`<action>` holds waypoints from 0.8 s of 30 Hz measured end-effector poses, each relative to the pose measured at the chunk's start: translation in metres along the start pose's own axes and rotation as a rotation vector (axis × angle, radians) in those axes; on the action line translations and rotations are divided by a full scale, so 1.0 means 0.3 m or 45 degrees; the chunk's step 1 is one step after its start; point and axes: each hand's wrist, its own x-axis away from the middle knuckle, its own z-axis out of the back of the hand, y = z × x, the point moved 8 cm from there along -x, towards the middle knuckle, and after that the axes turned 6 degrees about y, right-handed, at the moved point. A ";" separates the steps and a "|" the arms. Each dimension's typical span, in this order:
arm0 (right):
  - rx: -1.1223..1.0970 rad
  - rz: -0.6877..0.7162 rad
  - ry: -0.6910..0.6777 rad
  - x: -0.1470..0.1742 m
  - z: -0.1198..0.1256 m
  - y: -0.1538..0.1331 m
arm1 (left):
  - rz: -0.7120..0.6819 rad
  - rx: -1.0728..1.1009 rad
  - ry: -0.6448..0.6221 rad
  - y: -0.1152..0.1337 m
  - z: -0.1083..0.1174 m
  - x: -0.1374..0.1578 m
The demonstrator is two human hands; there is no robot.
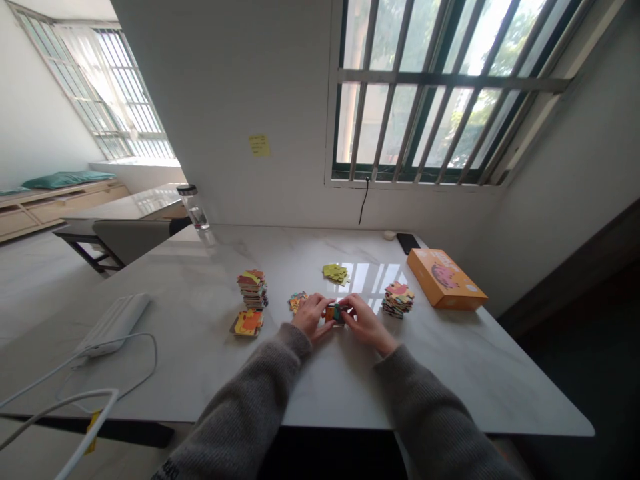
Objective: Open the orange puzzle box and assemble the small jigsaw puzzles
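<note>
Between my two hands, puzzle pieces (336, 313) in orange and teal are held just over the white table. My left hand (311, 316) grips their left side with thumb and fingers. On the right side, my right hand (363, 320) pinches them too. How many pieces are held I cannot tell. Just behind my left hand lies a small group of puzzle pieces (297, 300), partly hidden by it. Yellow-green pieces (336, 273) lie farther back. A tall stack of puzzle pieces (253, 290) and a low orange pile (247, 323) stand to the left; another stack (398, 299) stands right.
An orange box (445, 279) and a black phone (408, 243) rest at the right of the table (340, 393). A glass bottle (195, 209) stands at the far left corner. A white power strip (116, 323) with its cable lies along the left edge.
</note>
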 end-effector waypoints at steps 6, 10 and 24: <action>0.149 0.138 0.027 0.013 -0.012 -0.044 | 0.023 -0.051 -0.022 -0.026 0.003 0.000; 0.228 0.148 -0.004 0.023 -0.038 -0.029 | 0.053 -0.015 -0.047 -0.038 -0.003 0.002; 0.470 -0.006 -0.052 0.023 -0.072 0.015 | 0.152 -0.151 0.011 -0.061 0.025 -0.002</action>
